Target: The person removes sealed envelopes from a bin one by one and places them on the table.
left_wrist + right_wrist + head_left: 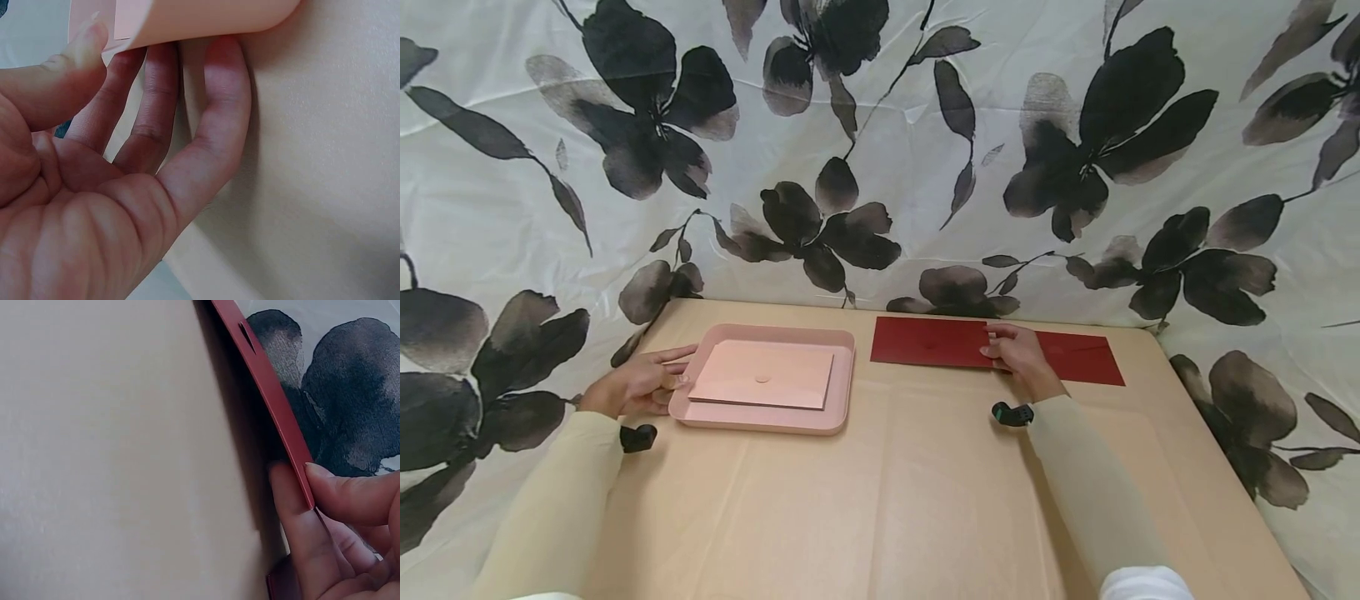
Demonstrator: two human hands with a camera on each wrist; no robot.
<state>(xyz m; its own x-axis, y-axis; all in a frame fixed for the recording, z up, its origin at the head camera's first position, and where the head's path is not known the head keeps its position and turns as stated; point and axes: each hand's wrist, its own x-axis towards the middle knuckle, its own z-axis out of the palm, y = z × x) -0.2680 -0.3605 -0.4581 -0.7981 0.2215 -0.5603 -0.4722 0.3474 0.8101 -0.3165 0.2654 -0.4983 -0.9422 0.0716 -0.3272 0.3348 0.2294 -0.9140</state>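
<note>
A pink tray [842, 392] stands on the left of the table, with a pale pink envelope [775, 375] lying in it. My left hand [638, 383] holds the tray's left edge. In the left wrist view its thumb is at the rim and its fingers [225, 94] reach under the tray. At the back right, my right hand [1018, 354] pinches the right end of a flat red envelope [925, 340] between thumb and fingers. The right wrist view shows that envelope [275, 394] edge-on, raised off the table. A second red envelope [1082, 357] lies to the right, partly behind the hand.
A light wood-coloured table [880, 500] stretches under everything. Behind and beside it hangs a white cloth with dark flowers [820, 233]. A black wrist camera [1012, 414] is on the right wrist, another [637, 437] on the left.
</note>
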